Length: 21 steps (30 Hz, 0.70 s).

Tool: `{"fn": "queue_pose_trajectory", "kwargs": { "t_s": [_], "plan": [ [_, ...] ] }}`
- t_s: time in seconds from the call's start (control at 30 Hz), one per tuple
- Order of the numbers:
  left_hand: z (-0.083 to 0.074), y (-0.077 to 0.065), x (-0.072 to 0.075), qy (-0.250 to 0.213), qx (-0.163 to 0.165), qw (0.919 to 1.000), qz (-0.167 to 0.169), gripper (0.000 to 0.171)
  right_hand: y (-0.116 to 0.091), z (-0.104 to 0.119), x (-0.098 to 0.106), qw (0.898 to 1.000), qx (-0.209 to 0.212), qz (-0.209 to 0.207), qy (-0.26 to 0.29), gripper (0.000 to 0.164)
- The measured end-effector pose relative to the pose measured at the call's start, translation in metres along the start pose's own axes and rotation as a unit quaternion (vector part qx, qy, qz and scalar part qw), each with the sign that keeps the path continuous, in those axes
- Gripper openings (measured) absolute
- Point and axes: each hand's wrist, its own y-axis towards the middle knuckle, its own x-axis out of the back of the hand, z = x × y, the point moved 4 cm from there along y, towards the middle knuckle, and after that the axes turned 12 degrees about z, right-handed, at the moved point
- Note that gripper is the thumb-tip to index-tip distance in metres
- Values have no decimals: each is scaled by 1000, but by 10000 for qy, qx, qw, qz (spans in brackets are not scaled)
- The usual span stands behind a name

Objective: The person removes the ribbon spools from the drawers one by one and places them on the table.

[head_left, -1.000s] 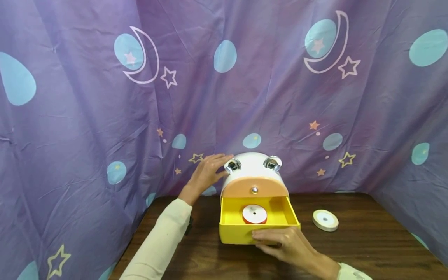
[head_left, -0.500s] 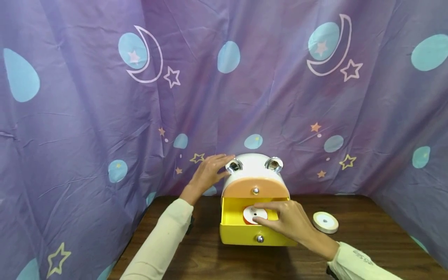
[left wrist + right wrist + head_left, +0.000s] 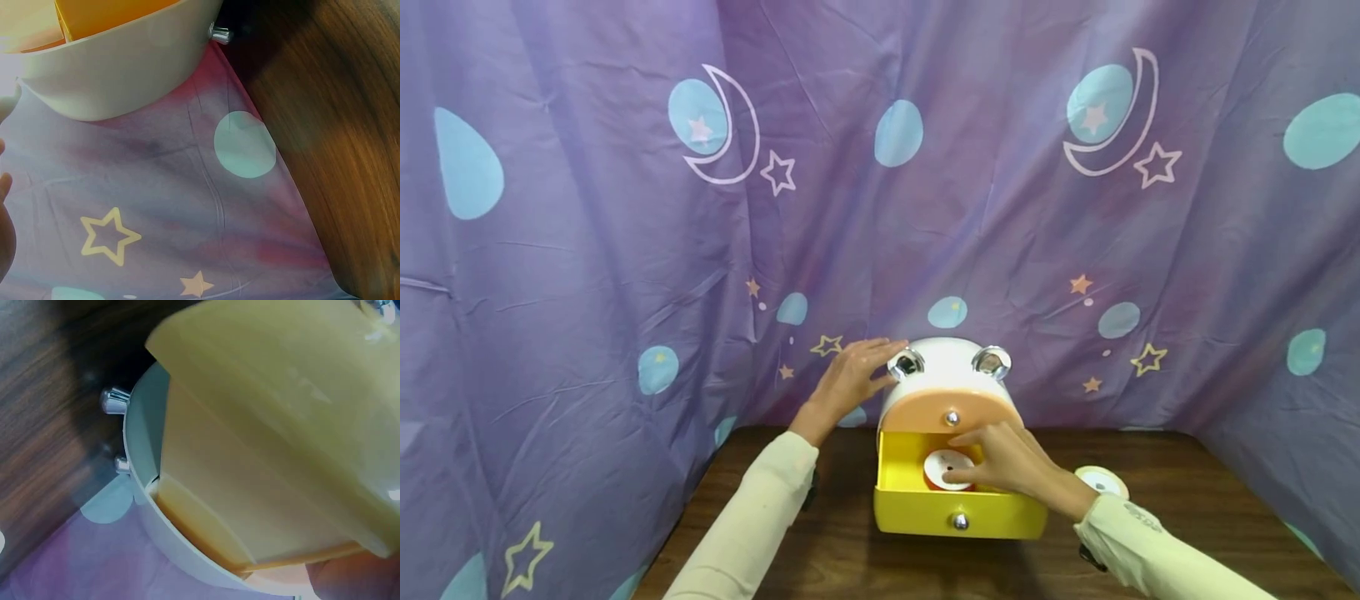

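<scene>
A small white chest (image 3: 947, 357) with a frog-like face and silver eyes stands on the table; its lower yellow drawer (image 3: 917, 512) is pulled out. Inside that drawer lies a ribbon spool (image 3: 936, 468) with a white face and red edge. My right hand (image 3: 1007, 458) reaches over the drawer, thumb and forefinger spread on either side of the spool; whether they touch it is unclear. My left hand (image 3: 850, 379) rests against the chest's left eye (image 3: 906, 364), fingers over it and thumb below. The right wrist view shows the drawer's front (image 3: 300, 406).
A second, cream-coloured spool (image 3: 1101, 477) lies on the brown wooden table (image 3: 1187, 517), partly behind my right forearm. The upper orange drawer (image 3: 917, 410) is closed. A purple curtain (image 3: 820, 217) with moons and stars hangs behind and beside the table.
My right hand has left the drawer's front and moved up and in over the spool. The left hand stays at the eye. The whole view has shifted slightly.
</scene>
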Motion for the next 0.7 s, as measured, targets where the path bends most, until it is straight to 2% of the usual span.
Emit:
{"fn": "queue_pose_trajectory", "kwargs": {
  "t_s": [0.13,0.4,0.7],
  "plan": [
    [0,-1,0,4,14,10000,-4,65,5,2,-7,9992,325,101,-198,36],
    [2,0,-1,-115,137,9998,115,66,7,1,-13,9980,-32,321,-536,44],
    [3,-1,-2,-108,133,9998,55,68,7,-2,-18,9982,76,226,-553,38]
  ]
}}
